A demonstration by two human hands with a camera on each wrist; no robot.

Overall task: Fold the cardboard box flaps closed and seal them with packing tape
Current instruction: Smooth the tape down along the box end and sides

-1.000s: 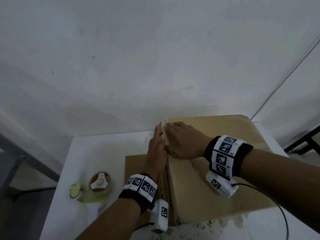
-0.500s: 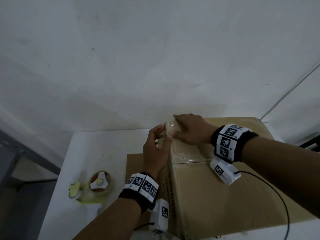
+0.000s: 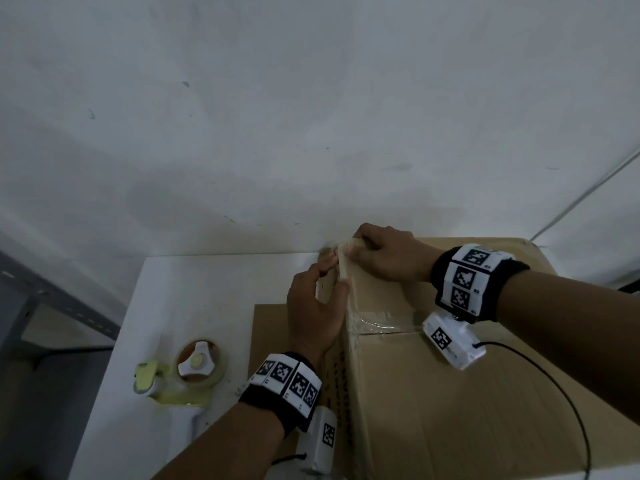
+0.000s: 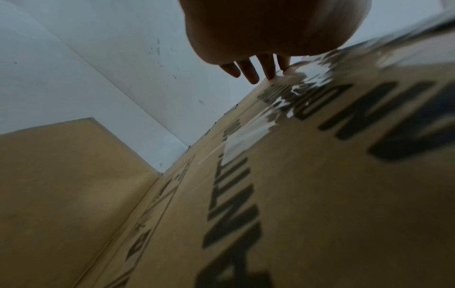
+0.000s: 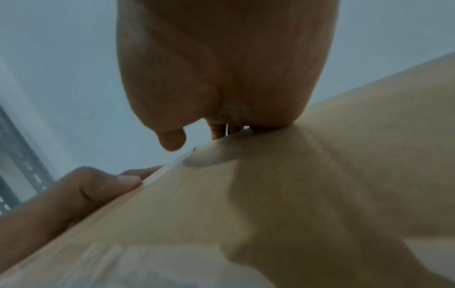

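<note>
The brown cardboard box [image 3: 450,393] stands on the white table [image 3: 194,299] with its top flaps folded shut. Clear packing tape [image 3: 377,323] crosses the seam and runs down the printed left side [image 4: 246,136]. My left hand [image 3: 313,303] lies against that left side near the far top corner, its fingers [image 4: 253,72] straight on the tape and the thumb on the top edge. My right hand [image 3: 388,258] rests palm down on the box top [image 5: 320,194] at the same corner, fingertips at the far edge. A wrinkled end of tape [image 3: 334,247] sits at that corner.
A yellow-green tape dispenser [image 3: 183,375] with a brown roll lies on the table left of the box. A flat cardboard sheet [image 3: 270,327] lies under the box. A white wall stands close behind. A grey metal shelf [image 3: 52,299] is at the far left.
Both hands have slid along the box's left top edge away from me to the far corner. The taped seam behind them has come into view.
</note>
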